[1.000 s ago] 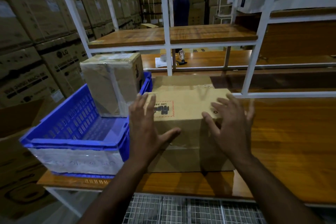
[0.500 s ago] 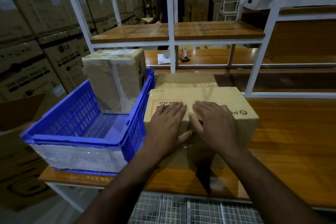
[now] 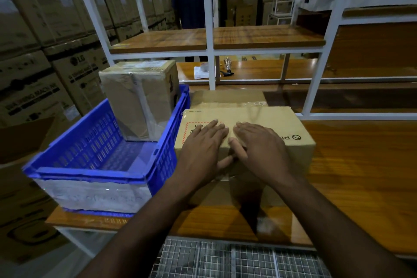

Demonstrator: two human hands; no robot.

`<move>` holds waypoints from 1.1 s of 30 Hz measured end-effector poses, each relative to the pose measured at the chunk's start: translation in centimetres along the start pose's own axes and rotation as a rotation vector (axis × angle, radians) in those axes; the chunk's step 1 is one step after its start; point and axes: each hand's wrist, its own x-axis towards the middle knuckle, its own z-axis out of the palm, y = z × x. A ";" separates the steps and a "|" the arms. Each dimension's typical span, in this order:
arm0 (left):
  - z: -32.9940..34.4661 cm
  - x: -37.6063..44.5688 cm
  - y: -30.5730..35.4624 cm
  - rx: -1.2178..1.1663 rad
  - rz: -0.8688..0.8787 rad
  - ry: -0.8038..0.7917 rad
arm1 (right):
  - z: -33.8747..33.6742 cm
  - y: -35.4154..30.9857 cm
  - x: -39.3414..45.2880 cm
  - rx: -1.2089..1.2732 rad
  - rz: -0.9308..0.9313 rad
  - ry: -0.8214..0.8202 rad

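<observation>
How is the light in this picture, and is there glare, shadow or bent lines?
Head view: dim overall; the left hand and right hand shade the front of the brown cardboard box; the glossy wooden table shows pale glare; the white metal shelf posts lean from wide-angle distortion.

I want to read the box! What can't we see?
Head view:
- Red-bordered label: mostly under the left hand.
- Logo print: partly under the right hand.
- Rear box: mostly hidden by the cardboard box.
- Far-shelf items: too small, blurred.
</observation>
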 end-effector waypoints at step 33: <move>-1.0 -1.2 -3.8 -0.137 -0.281 0.035 | -2.0 6.1 -1.0 -0.067 0.241 0.024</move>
